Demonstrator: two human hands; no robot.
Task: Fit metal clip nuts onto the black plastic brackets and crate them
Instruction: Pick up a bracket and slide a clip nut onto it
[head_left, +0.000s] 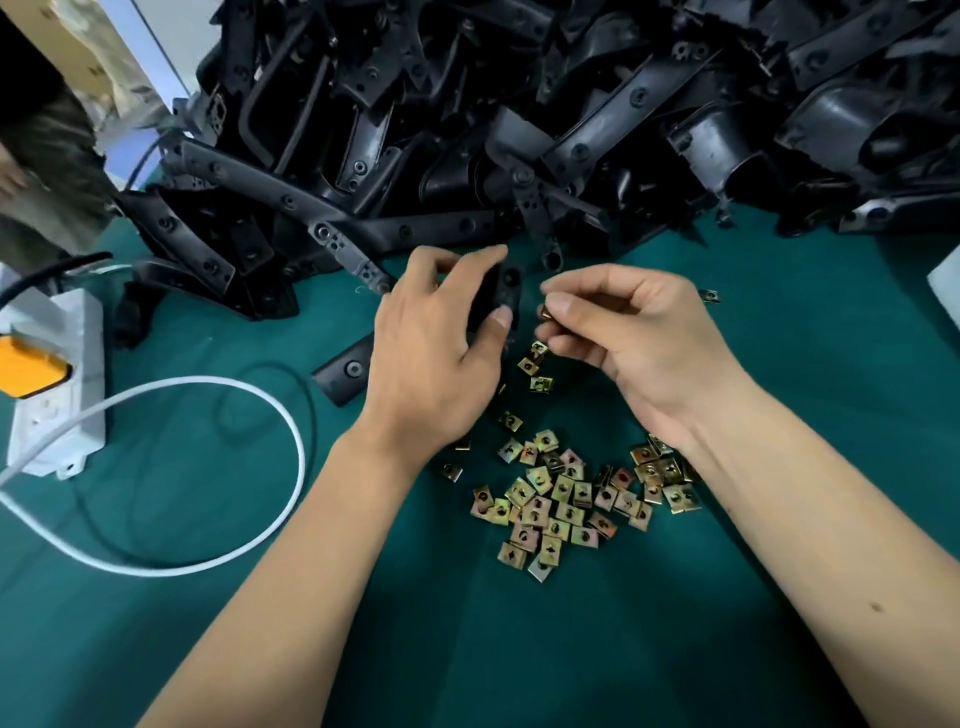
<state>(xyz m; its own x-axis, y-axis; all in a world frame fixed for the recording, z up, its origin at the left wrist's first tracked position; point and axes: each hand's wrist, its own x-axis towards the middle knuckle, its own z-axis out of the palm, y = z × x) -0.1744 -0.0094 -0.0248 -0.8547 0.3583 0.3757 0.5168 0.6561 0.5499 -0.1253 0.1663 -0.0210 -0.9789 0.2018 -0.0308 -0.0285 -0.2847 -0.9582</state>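
Step in hand: fitting one clip nut (546, 312) onto the end of a black bracket (505, 296); by my reading the nut is just short of the bracket's edge, not yet on.
Doing it well: turn the nut's open mouth toward the bracket end, square it to the edge, then push until its hole sits over the bracket's round hole; a skewed start would likely jam or spring off.
Left hand (434, 343): curled round the bracket, thumb on its near face and fingertips over the top, holding it upright above the green mat (519, 649).
Right hand (631, 335): thumb and forefinger pinch the nut; the other fingers are loosely curled beneath.
Nut supply: a loose heap of clip nuts (566, 493) lies at 6 o'clock from the hands, between the forearms, with a few strays trailing up toward the fingers.
Bracket supply: a large pile of brackets (571, 114) at 12 o'clock.
Crate: none in view.
Clutter: power strip (54, 374) and white cable (249, 395) at 9 o'clock.
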